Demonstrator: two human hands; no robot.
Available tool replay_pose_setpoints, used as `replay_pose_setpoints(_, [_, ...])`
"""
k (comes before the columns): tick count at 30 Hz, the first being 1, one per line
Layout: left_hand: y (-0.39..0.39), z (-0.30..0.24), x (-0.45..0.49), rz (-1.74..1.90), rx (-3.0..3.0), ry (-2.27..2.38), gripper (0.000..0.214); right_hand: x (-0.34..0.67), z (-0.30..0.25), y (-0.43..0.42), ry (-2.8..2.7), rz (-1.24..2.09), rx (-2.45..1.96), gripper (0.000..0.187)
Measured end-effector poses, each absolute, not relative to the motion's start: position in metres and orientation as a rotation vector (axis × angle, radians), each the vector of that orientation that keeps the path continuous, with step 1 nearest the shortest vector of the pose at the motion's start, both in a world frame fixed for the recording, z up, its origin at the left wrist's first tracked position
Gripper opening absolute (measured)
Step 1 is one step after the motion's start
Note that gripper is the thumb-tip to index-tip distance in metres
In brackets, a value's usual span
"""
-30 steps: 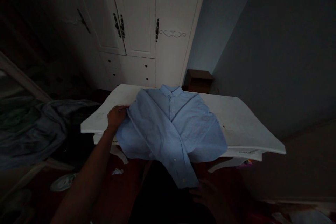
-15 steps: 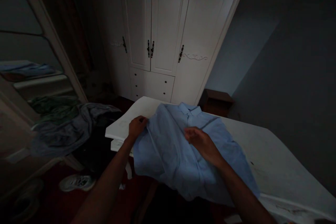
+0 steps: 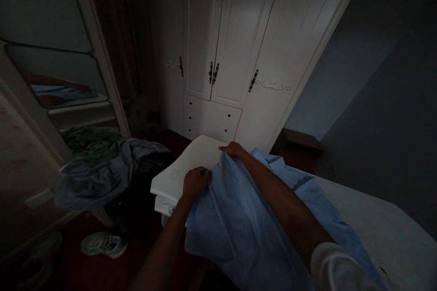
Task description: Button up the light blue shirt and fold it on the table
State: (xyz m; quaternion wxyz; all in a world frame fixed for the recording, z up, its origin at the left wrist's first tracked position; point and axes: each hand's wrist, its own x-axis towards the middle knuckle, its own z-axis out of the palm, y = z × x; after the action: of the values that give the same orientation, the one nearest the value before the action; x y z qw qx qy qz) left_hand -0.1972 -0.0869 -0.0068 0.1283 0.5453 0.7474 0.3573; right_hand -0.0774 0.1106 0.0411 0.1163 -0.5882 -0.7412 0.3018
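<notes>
- Dim light over a white wardrobe at the back, dark ornate handles on its doors; white table ahead of it, worktop for this one;
- left hand at the near left, fingers curled in, thumb and fingertips pinching the edge of a light-blue collared shirt;
- right hand just beyond it and a little to the right, gripping a raised peak of the same cloth; the two hands are near each other but apart;
- right forearm reaches straight across the shirt, a pale sleeve pushed up by the elbow;
- shirt lies over the tabletop, bunched and creased beneath that arm; its near part hangs past the table's front edge, its collar sits at the far side beyond the forearm;
- off to the left, a grey garment lies heaped with a green garment behind it; below them, a light-coloured sneaker on the dark red floor;
- mirror on the far left, catching blue cloth and an arm in its lower panel;
- brown open-fronted cabinet over on the right, beyond the table, next to the shadowed wall.
</notes>
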Motion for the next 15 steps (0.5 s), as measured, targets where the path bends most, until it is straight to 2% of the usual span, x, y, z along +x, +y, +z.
replay_pose_setpoints(7, [-0.088, -0.006, -0.196, 1.057, 1.551, 2.192, 0.029, -0.063, 0.032, 0.135, -1.929, 1.332, -1.724, 0.017])
replay_pose_setpoints(11, [-0.088, -0.007, -0.195, 1.031, 1.559, 2.219, 0.031, -0.038, 0.02, 0.135, -1.751, 1.594, -1.577, 0.013])
replay_pose_setpoints(15, [-0.087, -0.007, -0.194, 1.056, 1.494, 2.228, 0.026, -0.029, 0.012, 0.134, -1.63, 1.722, -1.491, 0.016])
